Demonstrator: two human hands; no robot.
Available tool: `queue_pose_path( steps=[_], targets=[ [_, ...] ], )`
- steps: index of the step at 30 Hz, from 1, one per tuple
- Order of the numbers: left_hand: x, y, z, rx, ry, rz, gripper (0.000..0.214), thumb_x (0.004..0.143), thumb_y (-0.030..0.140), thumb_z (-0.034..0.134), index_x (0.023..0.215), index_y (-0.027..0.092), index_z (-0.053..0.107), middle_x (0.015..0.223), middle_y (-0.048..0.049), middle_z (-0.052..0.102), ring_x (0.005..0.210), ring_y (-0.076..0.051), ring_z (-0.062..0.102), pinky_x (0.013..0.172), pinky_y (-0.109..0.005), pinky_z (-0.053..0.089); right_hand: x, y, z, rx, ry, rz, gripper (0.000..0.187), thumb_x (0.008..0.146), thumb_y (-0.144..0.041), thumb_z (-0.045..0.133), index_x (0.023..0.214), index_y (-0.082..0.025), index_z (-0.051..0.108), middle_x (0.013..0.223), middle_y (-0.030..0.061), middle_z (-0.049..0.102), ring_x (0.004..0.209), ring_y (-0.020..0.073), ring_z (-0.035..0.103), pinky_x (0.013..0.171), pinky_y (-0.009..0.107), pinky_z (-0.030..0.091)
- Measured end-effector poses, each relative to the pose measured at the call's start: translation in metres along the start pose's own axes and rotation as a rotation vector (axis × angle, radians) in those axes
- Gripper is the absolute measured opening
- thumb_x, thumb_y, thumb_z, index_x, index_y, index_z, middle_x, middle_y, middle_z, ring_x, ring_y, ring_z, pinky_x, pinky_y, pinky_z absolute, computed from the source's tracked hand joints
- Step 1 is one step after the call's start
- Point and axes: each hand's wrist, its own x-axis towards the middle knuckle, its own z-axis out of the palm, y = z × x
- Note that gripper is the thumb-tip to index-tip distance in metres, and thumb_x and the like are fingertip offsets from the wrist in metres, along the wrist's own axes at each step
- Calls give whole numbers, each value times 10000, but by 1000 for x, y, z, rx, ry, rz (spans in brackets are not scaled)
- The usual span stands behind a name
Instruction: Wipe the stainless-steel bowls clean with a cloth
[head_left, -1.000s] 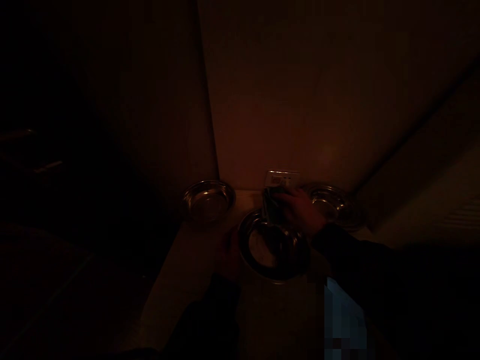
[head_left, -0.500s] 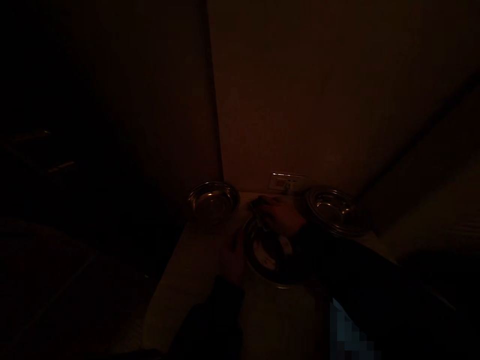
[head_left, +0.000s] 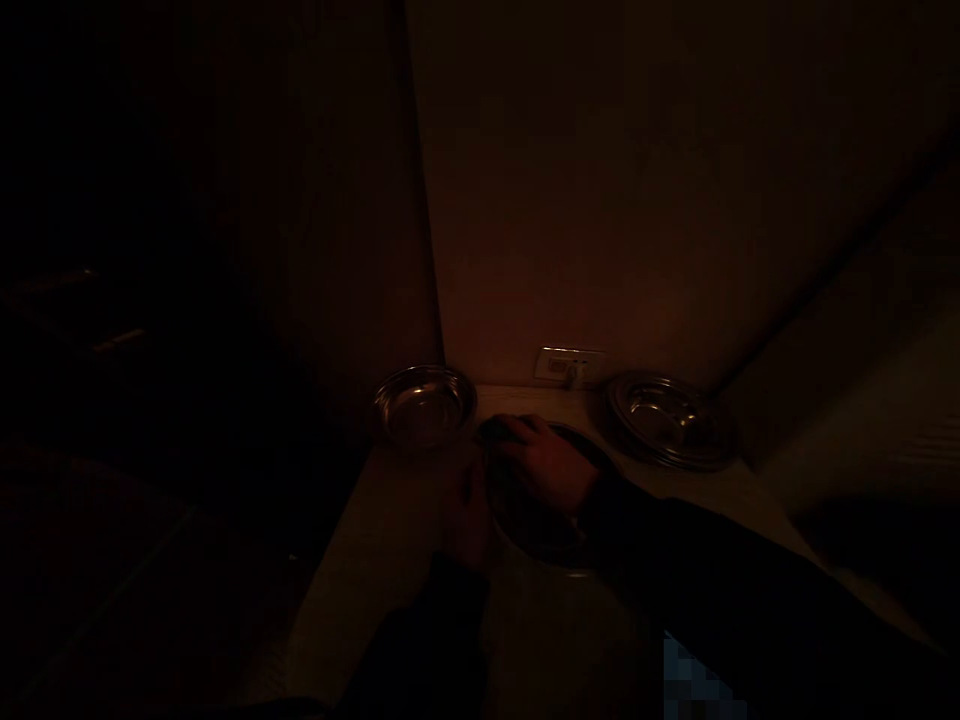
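Note:
The scene is very dark. A round metal plate point(head_left: 534, 525) is in front of me on the table. At its left rim is my left hand point(head_left: 466, 512), with the fingers closed on the edge. Over the plate's far left part lies my right hand point(head_left: 553, 462), its fingers curled down on a small dark pad point(head_left: 496, 430), perhaps a sponge or folded cloth. The pad touches the plate near the rim, and the hand and sleeve cover much of the plate.
A shiny metal bowl point(head_left: 426, 408) stands at the table's back left corner. Stacked metal plates point(head_left: 671, 420) sit at the back right. Behind the table point(head_left: 375, 560) rises a wall with a socket point(head_left: 570, 365) and a plug in it.
My right hand has come nearer over the plate with the dark pad, so the bright reflection in the plate is gone. My left hand stays at the rim.

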Motion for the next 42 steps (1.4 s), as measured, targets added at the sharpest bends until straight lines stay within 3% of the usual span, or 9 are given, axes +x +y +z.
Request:
queue_pose_path(
  steps=[2,6,11,17,22,27,31,42],
  targets=[
    [1,1,0,0,6,-26,370,877,387,449,942,133,710,946,-111,735,890,-243,681,755,-319,524,0,-6,0,28,0,-36,385,875,-131,466,1238,-187,582,1404,115,426,1163,268,437,953,412,428],
    [0,2,0,12,-9,-55,394,889,395,420,988,136,700,1017,-119,720,952,-243,668,797,-321,510,3,-7,-5,38,-10,115,383,857,-99,468,1212,-153,599,1399,149,419,1144,280,451,943,438,425],
    [-1,-2,0,11,9,-43,434,892,435,390,1005,143,690,1016,-131,716,967,-267,661,817,-364,502,-4,-15,-3,104,1,-17,342,856,-94,466,1152,-165,624,1322,133,486,1116,252,465,952,425,410],
    [-1,-3,4,-21,124,95,408,903,397,392,1182,153,561,1236,-131,612,1163,-217,561,963,-314,433,-3,-13,-4,116,36,117,388,849,-99,473,1209,-181,591,1349,124,460,1077,244,483,923,403,423],
    [-1,-7,5,-57,138,71,409,910,408,384,1192,138,503,1242,-153,596,1146,-214,566,959,-317,435,-2,-21,-2,179,7,-27,347,818,-69,490,1100,-192,651,1214,99,560,1098,233,477,943,382,409],
    [0,-10,4,-144,167,-31,423,922,413,338,1215,156,502,1300,-153,562,1158,-222,561,945,-327,453,-10,-26,-7,204,-45,-87,371,787,-66,506,1097,-202,657,1279,80,540,1064,236,487,910,388,428],
    [2,-12,2,-202,129,-66,454,924,430,291,1193,154,530,1226,-143,612,1069,-223,613,853,-327,507,-16,-27,-14,227,-77,-52,368,815,-84,481,1114,-213,652,1301,68,536,1048,236,502,878,382,445],
    [-1,-5,-1,-127,108,-30,320,776,424,525,892,144,626,897,-84,686,836,-198,632,737,-300,491,-41,-32,-22,292,-126,-88,348,763,-68,524,1033,-220,681,1273,60,561,1101,230,512,932,387,424]
  ],
)
